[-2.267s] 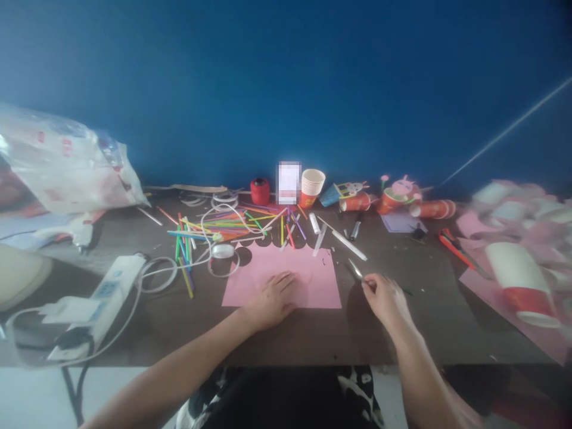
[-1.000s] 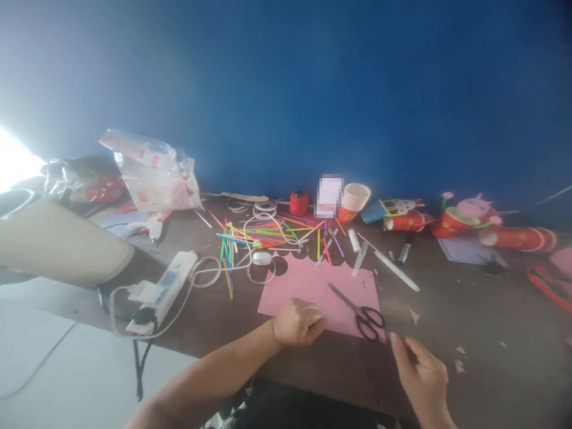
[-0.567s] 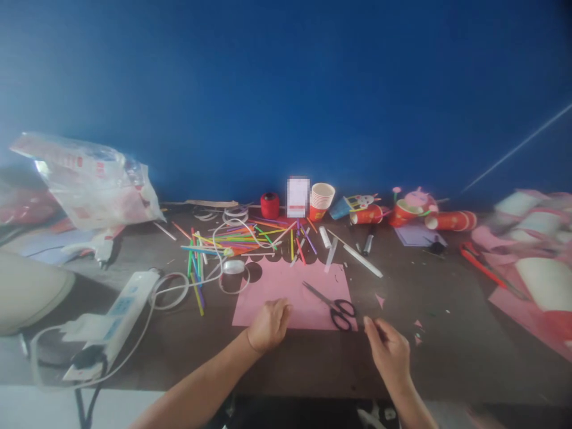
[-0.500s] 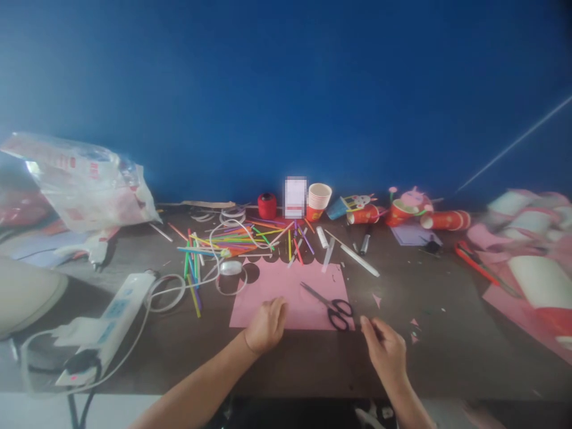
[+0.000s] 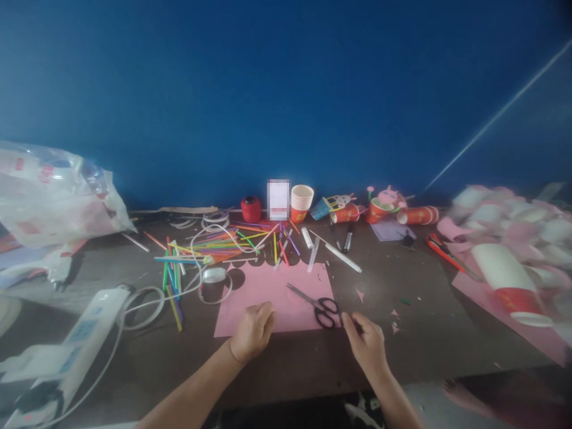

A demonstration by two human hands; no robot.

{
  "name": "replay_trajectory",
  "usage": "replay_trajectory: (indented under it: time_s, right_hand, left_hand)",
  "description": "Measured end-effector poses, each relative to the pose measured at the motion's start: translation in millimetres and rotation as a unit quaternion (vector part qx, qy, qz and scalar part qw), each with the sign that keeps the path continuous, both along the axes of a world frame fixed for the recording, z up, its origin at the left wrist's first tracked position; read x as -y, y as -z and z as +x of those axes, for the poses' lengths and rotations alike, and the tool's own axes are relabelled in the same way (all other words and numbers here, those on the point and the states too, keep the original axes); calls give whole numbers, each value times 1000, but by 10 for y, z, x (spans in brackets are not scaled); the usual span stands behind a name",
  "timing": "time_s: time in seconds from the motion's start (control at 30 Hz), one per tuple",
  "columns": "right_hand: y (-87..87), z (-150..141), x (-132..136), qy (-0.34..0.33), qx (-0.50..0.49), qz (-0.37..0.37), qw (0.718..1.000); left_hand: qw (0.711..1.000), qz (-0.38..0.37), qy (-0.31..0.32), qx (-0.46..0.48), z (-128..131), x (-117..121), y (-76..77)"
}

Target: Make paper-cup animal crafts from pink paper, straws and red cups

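A pink sheet of paper (image 5: 263, 298) with a scalloped far edge lies flat before me. My left hand (image 5: 254, 330) is closed above its near left part; whether anything is inside the fingers is hidden. Black-handled scissors (image 5: 313, 304) rest on the sheet's right half, blades pointing away to the left. Just right of the scissor handles is my right hand (image 5: 365, 339), thumb and fingers pinched together. Anything it may hold is too small or hidden to make out. Small pink paper scraps (image 5: 360, 295) lie beyond the right hand.
Coloured sticks (image 5: 223, 241) and a white cable lie behind the sheet. A power strip (image 5: 84, 333), glue gun (image 5: 56, 265) and plastic bag (image 5: 58, 196) are left. Paper cups (image 5: 302, 202) stand at the back. Right are a red utility knife (image 5: 451, 256) and a big paper cup (image 5: 512, 283).
My view has turned to the right, so the table's things appear shifted left. Both hands stay closed near the pink sheet, and the scissors lie in the same place on it.
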State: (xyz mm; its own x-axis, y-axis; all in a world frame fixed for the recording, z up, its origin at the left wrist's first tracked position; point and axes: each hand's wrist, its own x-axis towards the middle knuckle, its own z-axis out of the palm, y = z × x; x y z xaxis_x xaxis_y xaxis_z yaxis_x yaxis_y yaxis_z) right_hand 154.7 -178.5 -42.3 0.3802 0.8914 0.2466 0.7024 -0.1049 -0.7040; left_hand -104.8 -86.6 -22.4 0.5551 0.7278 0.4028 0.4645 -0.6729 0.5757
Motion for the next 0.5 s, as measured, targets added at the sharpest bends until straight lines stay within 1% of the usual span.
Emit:
replay_trajectory:
  time_s: [0.13, 0.2, 0.27, 0.4, 0.47, 0.5]
  right_hand:
    - [21, 7, -6, -10, 6, 7, 1000]
    - [23, 7, -10, -16, 5, 4, 1000]
    - [19, 5, -15, -18, 5, 0, 1000]
    - [11, 0, -26, -18, 11, 1, 1000]
    - [10, -3, -30, -19, 12, 3, 1000]
    - [9, -4, -31, -18, 13, 4, 1000]
  left_hand:
    - [1000, 18, 12, 22, -11, -18, 30]
    - [999, 23, 8, 34, -22, -23, 49]
    - [999, 22, -12, 46, -31, -18, 70]
    - [994, 29, -81, 65, -38, 11, 95]
    - [993, 29, -95, 67, -36, 21, 92]
    - [994, 23, -89, 65, -35, 23, 87]
